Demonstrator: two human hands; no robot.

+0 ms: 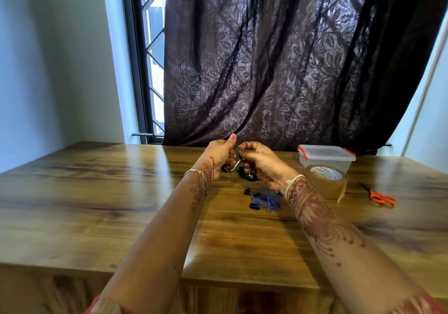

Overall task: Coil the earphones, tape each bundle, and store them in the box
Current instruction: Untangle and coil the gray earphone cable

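Wood table (97, 192), lidded box (324, 153) behind tape (326, 182), left hand (217, 157) and right hand (263, 164) fingers (251, 146) gripping earphones (235, 154)

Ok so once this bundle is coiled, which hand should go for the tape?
Probably the right hand: the tape roll stands just to the right of its wrist, with the scissors further right. The left hand is farther away and could hold the grey coil alone.

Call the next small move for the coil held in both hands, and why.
Probably let the left hand pinch the grey earphone coil alone and send the right hand to the tape roll: the coil looks wound, shows no tape, and the roll sits to the right.
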